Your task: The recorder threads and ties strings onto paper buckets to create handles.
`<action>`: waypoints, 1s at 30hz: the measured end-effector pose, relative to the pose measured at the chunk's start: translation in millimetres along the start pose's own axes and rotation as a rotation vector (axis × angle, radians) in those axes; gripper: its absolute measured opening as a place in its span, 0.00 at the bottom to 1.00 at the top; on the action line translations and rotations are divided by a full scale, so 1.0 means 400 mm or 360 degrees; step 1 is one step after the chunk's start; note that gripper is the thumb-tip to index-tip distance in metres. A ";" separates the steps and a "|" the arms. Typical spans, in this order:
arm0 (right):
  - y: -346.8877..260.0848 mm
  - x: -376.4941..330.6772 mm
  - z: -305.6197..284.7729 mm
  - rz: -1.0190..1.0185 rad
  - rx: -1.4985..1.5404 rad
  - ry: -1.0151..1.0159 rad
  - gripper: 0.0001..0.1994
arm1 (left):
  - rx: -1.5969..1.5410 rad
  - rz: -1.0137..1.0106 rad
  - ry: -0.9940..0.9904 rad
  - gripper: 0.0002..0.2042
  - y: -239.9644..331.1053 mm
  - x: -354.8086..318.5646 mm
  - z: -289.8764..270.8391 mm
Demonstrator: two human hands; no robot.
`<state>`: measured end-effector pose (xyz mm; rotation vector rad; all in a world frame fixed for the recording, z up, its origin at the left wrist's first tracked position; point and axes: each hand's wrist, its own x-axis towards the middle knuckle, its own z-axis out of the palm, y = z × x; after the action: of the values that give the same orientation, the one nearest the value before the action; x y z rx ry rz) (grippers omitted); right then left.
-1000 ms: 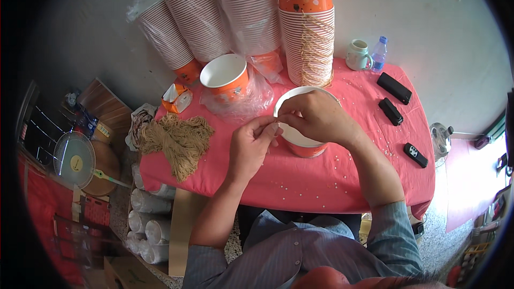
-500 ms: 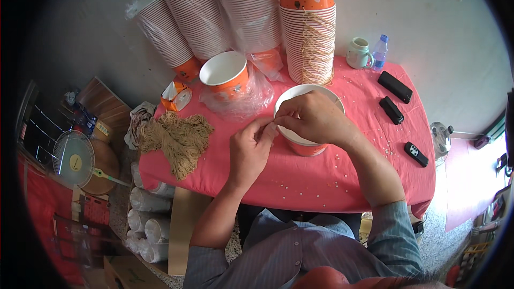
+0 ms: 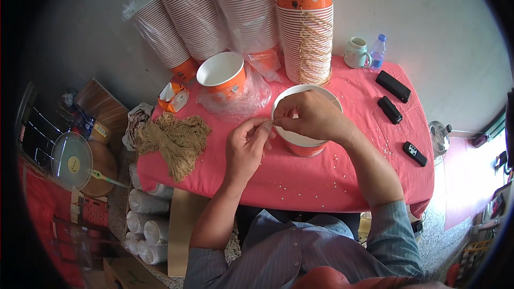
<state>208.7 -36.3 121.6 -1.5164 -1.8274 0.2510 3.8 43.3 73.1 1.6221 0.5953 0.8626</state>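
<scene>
My left hand (image 3: 245,149) and my right hand (image 3: 306,116) meet fingertip to fingertip over the near left rim of an orange paper bucket (image 3: 306,151) with a white inside. Both hands are closed in a pinch. Whatever lies between the fingertips is too small to make out. A thin tan strand (image 3: 335,100) shows at the bucket's right rim. My right hand and wrist hide part of the bucket's opening. To the left of my left hand lies a loose bundle of tan cords (image 3: 179,147).
Behind stand tall stacks of paper buckets (image 3: 305,43), one draped with tan cords. A single bucket (image 3: 221,69) sits on clear plastic. Small white bits dot the red tablecloth (image 3: 257,192). At right are a mug (image 3: 356,53), a bottle (image 3: 378,52) and a remote (image 3: 414,153).
The fingers of both hands have shifted slightly at the pinch, and a gap shows between my right hand's curled fingers. The whole view has drifted a little. The bucket stays in place.
</scene>
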 end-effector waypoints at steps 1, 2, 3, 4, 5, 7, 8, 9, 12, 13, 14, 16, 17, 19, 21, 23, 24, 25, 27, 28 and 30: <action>0.001 0.000 0.002 -0.0001 0.0001 -0.0003 0.07 | -0.0046 0.0001 0.0003 0.08 -0.001 0.002 0.002; 0.003 0.000 0.005 -0.0010 -0.0005 -0.0004 0.06 | -0.0092 0.0003 0.0006 0.08 -0.003 0.004 0.003; 0.005 0.001 0.007 -0.0021 -0.0013 -0.0004 0.05 | -0.0092 0.0005 0.0010 0.08 -0.004 0.005 0.003; 0.008 0.001 0.009 -0.0025 -0.0014 -0.0006 0.05 | -0.0107 -0.0020 0.0006 0.07 -0.004 0.007 0.003; 0.012 0.001 0.011 -0.0062 -0.0011 0.0038 0.05 | -0.0122 -0.0045 0.0002 0.07 -0.005 0.009 0.002; 0.013 -0.001 0.016 -0.0104 -0.0004 0.0073 0.04 | -0.0125 -0.0070 -0.0002 0.08 -0.006 0.010 -0.001; 0.013 -0.001 0.018 -0.0121 -0.0023 0.0085 0.05 | -0.0128 -0.0094 -0.0014 0.08 -0.007 0.011 -0.002; 0.012 -0.001 0.019 -0.0138 -0.0044 0.0099 0.05 | -0.0130 -0.0092 -0.0007 0.08 -0.007 0.014 -0.004; 0.013 -0.002 0.025 -0.0180 -0.0064 0.0139 0.05 | -0.0106 -0.0140 -0.0035 0.08 -0.005 0.020 -0.007; 0.010 -0.002 0.023 -0.0184 -0.0066 0.0135 0.05 | -0.0112 -0.0169 -0.0042 0.08 -0.002 0.020 -0.006; 0.006 -0.002 0.020 -0.0193 -0.0092 0.0123 0.05 | -0.0117 -0.0199 -0.0050 0.08 0.001 0.021 -0.006; 0.004 -0.001 0.023 -0.0207 -0.0115 0.0105 0.05 | -0.0131 -0.0225 -0.0050 0.08 0.005 0.022 -0.012; 0.003 0.001 0.026 -0.0231 -0.0137 0.0115 0.05 | -0.0143 -0.0252 -0.0057 0.08 0.005 0.022 -0.015; -0.001 0.001 0.026 -0.0255 -0.0166 0.0129 0.06 | -0.0170 -0.0242 -0.0078 0.08 0.000 0.025 -0.017; -0.004 -0.003 0.027 -0.0258 -0.0224 0.0119 0.06 | -0.0196 -0.0234 -0.0095 0.07 0.000 0.027 -0.020; -0.010 -0.004 0.026 -0.0264 -0.0234 0.0122 0.06 | -0.0176 -0.0316 -0.0131 0.07 0.004 0.029 -0.025; -0.013 -0.004 0.025 -0.0268 -0.0245 0.0134 0.06 | -0.0176 -0.0311 -0.0127 0.07 0.009 0.030 -0.027; -0.013 -0.004 0.027 -0.0274 -0.0246 0.0134 0.06 | -0.0164 -0.0328 -0.0161 0.07 0.014 0.030 -0.030; -0.010 -0.003 0.033 -0.0289 -0.0268 0.0133 0.06 | -0.0152 -0.0343 -0.0192 0.08 0.017 0.034 -0.039; -0.012 -0.003 0.033 -0.0292 -0.0270 0.0133 0.06 | -0.0125 -0.0351 -0.0238 0.08 0.014 0.037 -0.046; -0.015 -0.004 0.031 -0.0291 -0.0277 0.0120 0.05 | -0.0098 -0.0356 -0.0282 0.09 0.017 0.041 -0.049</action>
<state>196.1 -35.7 115.5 -1.4408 -1.9536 -0.0533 -2.3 66.1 85.0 1.5240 0.6054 0.5615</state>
